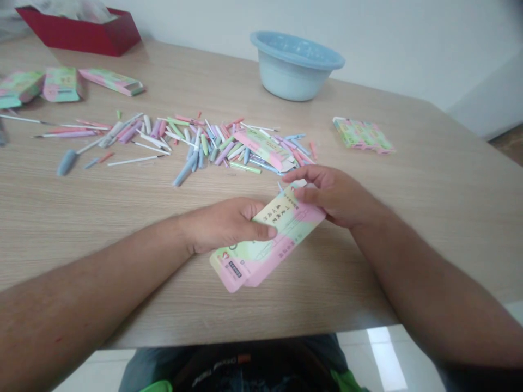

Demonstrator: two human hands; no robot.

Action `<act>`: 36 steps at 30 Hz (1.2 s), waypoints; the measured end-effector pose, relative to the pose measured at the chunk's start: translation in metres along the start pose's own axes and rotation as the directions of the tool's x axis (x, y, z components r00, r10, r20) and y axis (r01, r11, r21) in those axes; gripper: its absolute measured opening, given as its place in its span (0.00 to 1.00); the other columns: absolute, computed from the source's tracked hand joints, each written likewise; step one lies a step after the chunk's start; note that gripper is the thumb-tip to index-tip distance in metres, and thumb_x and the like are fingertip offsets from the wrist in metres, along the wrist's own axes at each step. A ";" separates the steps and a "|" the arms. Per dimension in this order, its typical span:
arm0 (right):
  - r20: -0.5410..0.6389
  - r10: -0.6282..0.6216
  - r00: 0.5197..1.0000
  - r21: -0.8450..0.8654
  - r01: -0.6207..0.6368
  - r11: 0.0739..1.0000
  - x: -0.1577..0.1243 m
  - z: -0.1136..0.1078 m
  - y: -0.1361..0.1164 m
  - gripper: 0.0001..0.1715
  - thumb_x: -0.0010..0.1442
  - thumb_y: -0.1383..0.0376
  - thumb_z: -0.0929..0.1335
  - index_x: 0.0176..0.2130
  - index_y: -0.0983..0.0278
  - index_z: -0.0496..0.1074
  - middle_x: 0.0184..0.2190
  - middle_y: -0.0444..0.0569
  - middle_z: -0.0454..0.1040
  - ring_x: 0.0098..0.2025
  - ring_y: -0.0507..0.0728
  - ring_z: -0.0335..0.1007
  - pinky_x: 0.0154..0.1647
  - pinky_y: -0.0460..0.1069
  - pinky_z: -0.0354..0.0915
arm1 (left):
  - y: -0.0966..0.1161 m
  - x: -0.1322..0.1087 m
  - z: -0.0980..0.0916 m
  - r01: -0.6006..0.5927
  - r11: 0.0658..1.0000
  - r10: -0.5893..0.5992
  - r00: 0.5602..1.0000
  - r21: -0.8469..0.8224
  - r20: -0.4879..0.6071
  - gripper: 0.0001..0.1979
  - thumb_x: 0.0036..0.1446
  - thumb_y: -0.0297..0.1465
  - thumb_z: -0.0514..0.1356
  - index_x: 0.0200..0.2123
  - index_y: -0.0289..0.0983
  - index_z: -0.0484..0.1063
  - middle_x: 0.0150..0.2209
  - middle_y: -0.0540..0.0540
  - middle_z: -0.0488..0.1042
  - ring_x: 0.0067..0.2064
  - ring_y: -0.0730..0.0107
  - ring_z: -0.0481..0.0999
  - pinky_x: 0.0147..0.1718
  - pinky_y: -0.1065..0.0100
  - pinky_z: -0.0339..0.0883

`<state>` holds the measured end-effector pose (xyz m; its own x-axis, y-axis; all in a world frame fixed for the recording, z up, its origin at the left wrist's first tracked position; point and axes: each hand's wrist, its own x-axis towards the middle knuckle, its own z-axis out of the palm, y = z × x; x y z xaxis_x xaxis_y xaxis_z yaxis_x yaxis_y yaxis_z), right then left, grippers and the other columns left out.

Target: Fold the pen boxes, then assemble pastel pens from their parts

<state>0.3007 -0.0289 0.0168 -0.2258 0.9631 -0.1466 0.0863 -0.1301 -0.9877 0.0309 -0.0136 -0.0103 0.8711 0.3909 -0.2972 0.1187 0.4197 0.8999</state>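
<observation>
A flat pastel pen box (281, 234), pink, green and yellow with printed characters, is held tilted above the front of the table. My left hand (232, 223) is closed around its left side, thumb pressed on the printed face. At the upper right end, my right hand (330, 193) pinches the box between thumb and fingers. Part of its far end is hidden behind those fingers. Just beyond, another pastel box (263, 147) with an open end rests on a heap of pastel pen parts (204, 141), made up of caps, barrels and thin white refills.
A light blue basin (296, 68) stands at the back by the wall. Small pastel boxes (362, 134) lie at the right; several larger boxes (63, 85) lie at the back left. A red container (90, 34) with plastic bags sits behind them. The table's front edge (245, 340) is near my lap.
</observation>
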 end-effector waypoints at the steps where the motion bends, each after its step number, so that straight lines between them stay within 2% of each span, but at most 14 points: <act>1: -0.073 -0.038 0.997 0.055 0.042 0.998 0.002 0.001 0.000 0.30 0.55 0.47 0.84 0.51 0.56 0.82 0.34 0.44 0.83 0.27 0.56 0.76 0.26 0.50 0.72 | 0.000 0.001 0.003 -0.022 1.000 0.021 0.999 -0.020 -0.044 0.17 0.63 0.43 0.78 0.46 0.38 0.86 0.39 0.44 0.89 0.31 0.66 0.85 0.30 0.69 0.78; 3: -0.208 -0.076 0.975 0.163 0.111 0.980 0.006 0.001 0.001 0.30 0.58 0.44 0.82 0.52 0.56 0.79 0.34 0.43 0.81 0.27 0.55 0.74 0.23 0.49 0.67 | 0.000 0.004 0.007 -0.111 0.990 0.095 0.980 -0.082 -0.176 0.16 0.61 0.40 0.78 0.46 0.36 0.85 0.40 0.44 0.89 0.33 0.66 0.85 0.32 0.69 0.78; 5: -0.268 -0.058 0.962 0.221 0.120 0.968 0.008 0.004 0.004 0.28 0.60 0.42 0.80 0.48 0.57 0.78 0.34 0.45 0.81 0.27 0.54 0.73 0.20 0.48 0.63 | 0.002 0.008 0.009 -0.232 0.963 0.178 0.930 -0.137 -0.322 0.17 0.60 0.38 0.78 0.47 0.35 0.84 0.39 0.43 0.88 0.33 0.64 0.85 0.33 0.67 0.79; 7: -0.235 -0.034 0.971 0.191 0.080 0.978 0.007 0.011 0.008 0.28 0.61 0.41 0.80 0.46 0.58 0.78 0.35 0.46 0.82 0.27 0.54 0.74 0.20 0.47 0.63 | 0.003 0.012 0.011 -0.349 0.924 0.250 0.860 -0.155 -0.445 0.18 0.61 0.38 0.78 0.48 0.34 0.82 0.38 0.42 0.88 0.33 0.61 0.85 0.34 0.63 0.80; 10: -0.046 -0.061 0.997 -0.015 0.061 0.998 0.001 0.028 0.015 0.29 0.61 0.38 0.80 0.41 0.59 0.78 0.31 0.46 0.82 0.26 0.53 0.74 0.22 0.47 0.68 | 0.003 0.015 0.016 -0.454 0.876 0.313 0.792 -0.162 -0.525 0.20 0.65 0.39 0.74 0.54 0.34 0.79 0.39 0.41 0.87 0.36 0.54 0.88 0.36 0.58 0.83; 12: 0.059 -0.108 0.992 -0.130 0.115 0.985 -0.004 0.038 0.017 0.28 0.64 0.40 0.80 0.40 0.60 0.78 0.28 0.44 0.81 0.23 0.52 0.71 0.22 0.46 0.68 | 0.002 0.015 0.019 -0.463 0.869 0.317 0.792 -0.175 -0.521 0.22 0.67 0.41 0.72 0.57 0.34 0.78 0.40 0.39 0.87 0.39 0.50 0.89 0.36 0.56 0.84; 14: 0.091 -0.144 0.985 -0.138 0.155 0.978 -0.007 0.045 0.018 0.26 0.67 0.42 0.79 0.41 0.60 0.78 0.27 0.43 0.81 0.22 0.51 0.70 0.21 0.46 0.66 | 0.002 0.014 0.021 -0.449 0.874 0.320 0.819 -0.185 -0.476 0.25 0.68 0.44 0.72 0.59 0.33 0.77 0.42 0.37 0.88 0.42 0.46 0.90 0.39 0.54 0.86; 17: 0.119 -0.077 0.990 0.059 0.070 0.996 -0.009 0.048 0.020 0.25 0.67 0.42 0.79 0.41 0.60 0.79 0.26 0.42 0.79 0.21 0.50 0.68 0.19 0.44 0.63 | 0.003 0.012 0.019 -0.451 0.866 0.369 0.868 -0.215 -0.332 0.31 0.68 0.52 0.71 0.60 0.33 0.78 0.45 0.34 0.88 0.49 0.40 0.90 0.47 0.49 0.86; 20: 0.252 0.014 0.968 0.286 -0.088 0.954 -0.010 0.049 0.024 0.25 0.64 0.44 0.81 0.42 0.61 0.80 0.28 0.42 0.80 0.22 0.49 0.68 0.18 0.43 0.63 | 0.004 0.011 0.012 -0.463 0.849 0.439 0.886 -0.255 -0.150 0.35 0.66 0.60 0.69 0.59 0.36 0.80 0.47 0.35 0.88 0.54 0.36 0.89 0.52 0.44 0.85; 25: 0.431 -0.008 0.902 0.397 -0.181 0.900 -0.010 0.049 0.033 0.19 0.68 0.50 0.80 0.44 0.62 0.82 0.31 0.44 0.82 0.24 0.48 0.70 0.21 0.41 0.67 | 0.002 0.011 0.006 -0.440 0.845 0.468 0.883 -0.303 0.021 0.34 0.64 0.60 0.70 0.58 0.39 0.80 0.48 0.35 0.87 0.49 0.36 0.90 0.51 0.36 0.85; 29: 0.416 -0.015 0.909 0.440 -0.187 0.879 -0.009 0.051 0.034 0.18 0.67 0.51 0.80 0.41 0.62 0.81 0.30 0.42 0.80 0.25 0.49 0.72 0.23 0.42 0.70 | 0.003 0.012 0.008 -0.474 0.846 0.478 0.877 -0.244 -0.046 0.34 0.63 0.60 0.71 0.55 0.37 0.82 0.45 0.34 0.87 0.45 0.37 0.90 0.44 0.39 0.87; 31: 0.372 -0.001 0.928 0.454 -0.181 0.872 -0.009 0.053 0.032 0.19 0.66 0.50 0.81 0.41 0.61 0.80 0.30 0.42 0.81 0.27 0.51 0.75 0.26 0.43 0.73 | 0.004 0.012 0.009 -0.507 0.843 0.484 0.861 -0.182 -0.158 0.31 0.64 0.57 0.72 0.52 0.35 0.83 0.46 0.33 0.88 0.47 0.37 0.90 0.46 0.43 0.88; 34: 0.306 0.045 0.951 0.422 -0.178 0.889 -0.008 0.056 0.029 0.24 0.61 0.47 0.83 0.42 0.61 0.80 0.32 0.45 0.83 0.32 0.55 0.81 0.32 0.48 0.78 | 0.005 0.013 0.009 -0.553 0.822 0.489 0.808 -0.139 -0.328 0.25 0.63 0.48 0.76 0.51 0.35 0.83 0.46 0.35 0.88 0.55 0.36 0.89 0.52 0.45 0.87; 36: 0.259 0.063 0.964 0.373 -0.160 0.914 -0.008 0.058 0.027 0.26 0.59 0.45 0.84 0.39 0.61 0.79 0.30 0.44 0.83 0.30 0.55 0.79 0.29 0.48 0.77 | 0.006 0.012 0.011 -0.545 0.825 0.452 0.796 -0.152 -0.402 0.21 0.61 0.42 0.77 0.51 0.36 0.82 0.47 0.36 0.88 0.56 0.36 0.89 0.53 0.44 0.87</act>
<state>0.2488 -0.0543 -0.0121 -0.4634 0.8591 -0.2175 -0.2472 -0.3610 -0.8992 0.0472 -0.0154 -0.0047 0.5556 0.8304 0.0414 -0.4487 0.2575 0.8558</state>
